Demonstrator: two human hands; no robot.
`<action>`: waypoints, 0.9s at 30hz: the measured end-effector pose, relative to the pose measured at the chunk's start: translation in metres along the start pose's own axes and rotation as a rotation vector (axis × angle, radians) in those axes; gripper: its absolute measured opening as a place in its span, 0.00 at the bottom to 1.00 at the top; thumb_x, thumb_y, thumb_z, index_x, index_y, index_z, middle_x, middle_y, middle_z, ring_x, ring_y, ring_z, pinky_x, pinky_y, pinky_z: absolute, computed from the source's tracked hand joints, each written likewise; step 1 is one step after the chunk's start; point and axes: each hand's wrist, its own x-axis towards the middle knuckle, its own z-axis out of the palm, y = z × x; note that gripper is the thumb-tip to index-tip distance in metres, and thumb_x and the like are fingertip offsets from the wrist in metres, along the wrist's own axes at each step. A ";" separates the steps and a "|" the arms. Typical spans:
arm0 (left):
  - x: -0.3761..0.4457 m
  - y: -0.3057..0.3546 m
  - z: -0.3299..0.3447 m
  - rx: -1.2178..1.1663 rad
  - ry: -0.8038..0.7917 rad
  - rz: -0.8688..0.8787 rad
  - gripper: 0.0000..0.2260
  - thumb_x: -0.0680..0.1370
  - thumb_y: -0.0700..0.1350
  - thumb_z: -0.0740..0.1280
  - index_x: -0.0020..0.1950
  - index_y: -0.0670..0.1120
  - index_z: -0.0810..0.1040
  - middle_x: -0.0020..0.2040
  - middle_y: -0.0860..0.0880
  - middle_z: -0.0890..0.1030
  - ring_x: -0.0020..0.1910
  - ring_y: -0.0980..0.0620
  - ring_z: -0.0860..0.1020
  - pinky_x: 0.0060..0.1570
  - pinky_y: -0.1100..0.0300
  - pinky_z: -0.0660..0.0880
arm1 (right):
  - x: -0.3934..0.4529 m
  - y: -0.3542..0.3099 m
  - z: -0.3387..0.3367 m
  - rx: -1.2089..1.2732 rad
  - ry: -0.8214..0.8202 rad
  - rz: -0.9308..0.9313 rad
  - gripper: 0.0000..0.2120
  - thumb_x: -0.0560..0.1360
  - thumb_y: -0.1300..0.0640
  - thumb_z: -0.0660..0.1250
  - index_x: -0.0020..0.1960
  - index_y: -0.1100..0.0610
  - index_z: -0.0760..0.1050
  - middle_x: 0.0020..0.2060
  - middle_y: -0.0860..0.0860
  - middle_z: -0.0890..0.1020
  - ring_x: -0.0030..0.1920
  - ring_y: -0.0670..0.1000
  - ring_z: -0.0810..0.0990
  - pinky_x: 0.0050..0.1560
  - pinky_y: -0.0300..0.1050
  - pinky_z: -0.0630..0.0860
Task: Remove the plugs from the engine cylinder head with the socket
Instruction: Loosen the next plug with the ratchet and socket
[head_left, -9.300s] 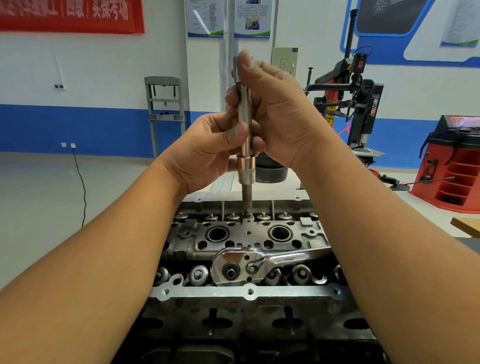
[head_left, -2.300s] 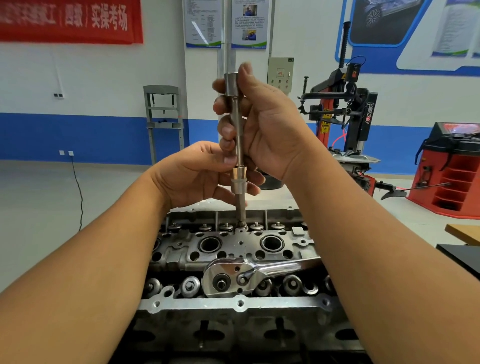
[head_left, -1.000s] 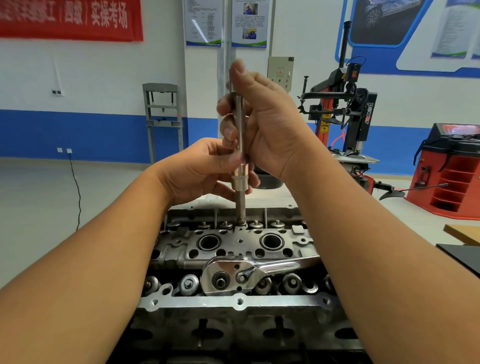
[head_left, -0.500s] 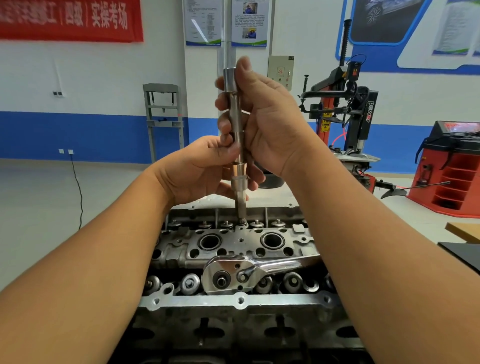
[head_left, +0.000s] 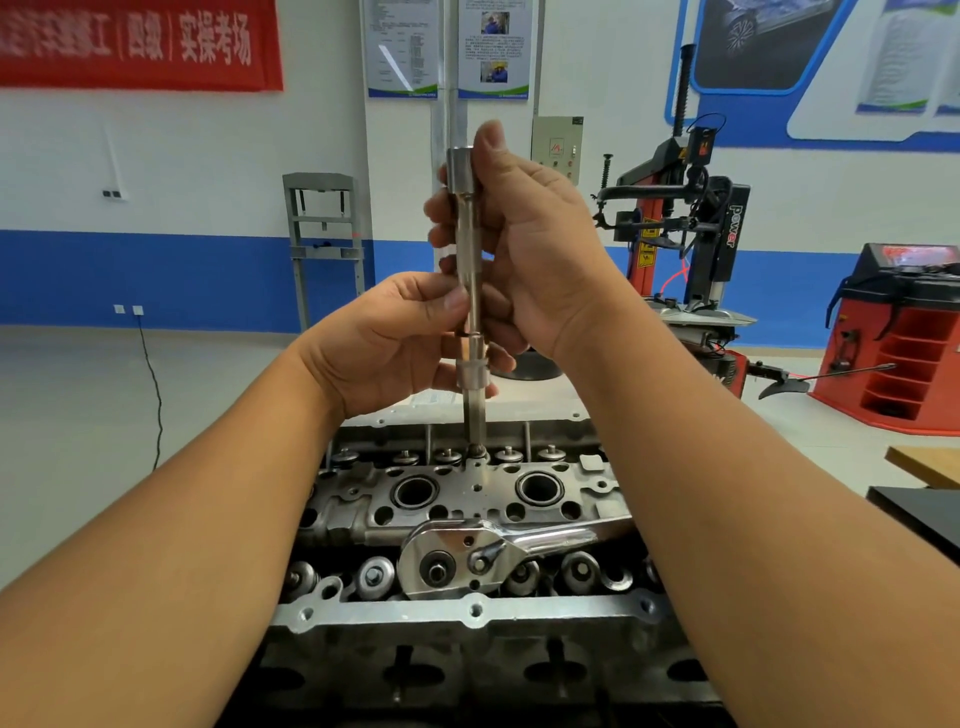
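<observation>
Standing upright, the socket (head_left: 470, 312) runs straight down from your hands to the plug (head_left: 476, 450) at the head's (head_left: 467, 613) far edge. Your right hand (head_left: 524, 244) grips its top, your left hand (head_left: 395, 343) pinches lower, nearer the plug. Lifting should follow that vertical axis.
</observation>
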 end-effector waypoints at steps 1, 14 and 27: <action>0.000 -0.001 0.000 -0.006 -0.002 0.007 0.19 0.74 0.52 0.78 0.58 0.41 0.84 0.53 0.38 0.85 0.51 0.40 0.85 0.51 0.43 0.82 | 0.000 0.000 0.000 -0.010 0.000 0.002 0.17 0.86 0.49 0.61 0.50 0.62 0.77 0.35 0.54 0.84 0.35 0.52 0.81 0.37 0.45 0.79; 0.000 0.004 0.002 0.001 -0.006 0.012 0.21 0.74 0.54 0.78 0.60 0.41 0.82 0.51 0.39 0.84 0.50 0.41 0.84 0.50 0.44 0.82 | 0.000 0.000 -0.001 -0.042 -0.073 -0.003 0.14 0.85 0.50 0.63 0.51 0.62 0.77 0.37 0.56 0.83 0.35 0.54 0.79 0.39 0.49 0.78; 0.002 0.004 0.002 -0.013 0.085 0.107 0.18 0.71 0.53 0.81 0.55 0.44 0.86 0.48 0.43 0.86 0.46 0.44 0.86 0.47 0.48 0.83 | 0.000 0.003 -0.002 0.032 -0.136 0.063 0.16 0.85 0.49 0.63 0.52 0.61 0.79 0.41 0.58 0.85 0.40 0.54 0.84 0.42 0.48 0.82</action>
